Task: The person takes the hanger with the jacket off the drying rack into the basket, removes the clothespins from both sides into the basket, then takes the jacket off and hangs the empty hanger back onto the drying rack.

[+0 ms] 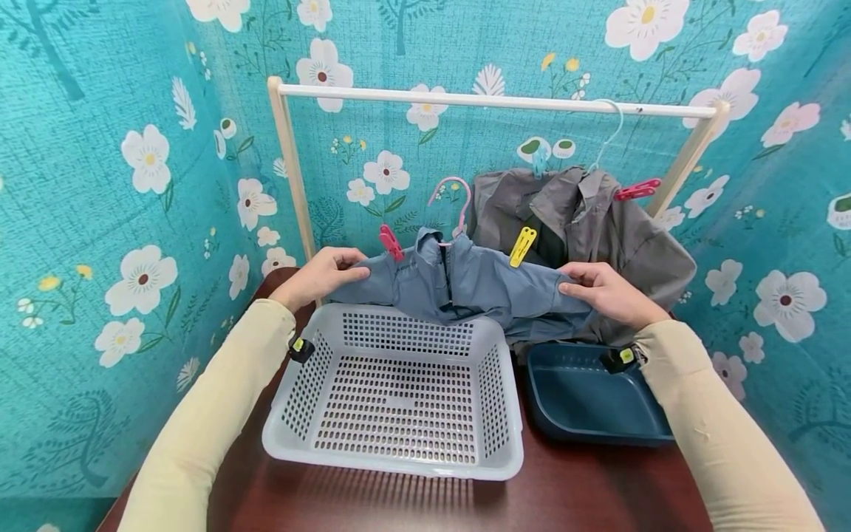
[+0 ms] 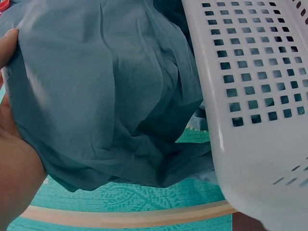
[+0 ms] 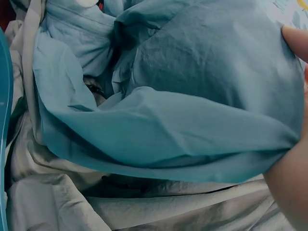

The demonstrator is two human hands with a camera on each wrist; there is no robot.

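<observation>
A blue-grey jacket [image 1: 479,277] is stretched sideways between my two hands, behind the white basket. On the left, my left hand [image 1: 326,277] pinches one sleeve between thumb and fingers; the left wrist view shows the sleeve fabric [image 2: 91,96] draping from it. My right hand [image 1: 601,292] grips the other sleeve, whose cloth [image 3: 159,130] hangs in folds in the right wrist view. A pink hanger [image 1: 465,199] pokes up through the collar, its hook off the rail. One red clothespin [image 1: 391,242] and one yellow clothespin [image 1: 523,246] sit on the jacket's shoulders.
A white perforated basket [image 1: 399,469] stands in front on the dark red table [image 1: 346,506]. To its right is a dark blue basin [image 1: 598,436]. A grey jacket [image 1: 638,251] hangs from the white rail [image 1: 432,97] on a light blue hanger [image 1: 618,125], with a red clothespin [image 1: 638,190] on it.
</observation>
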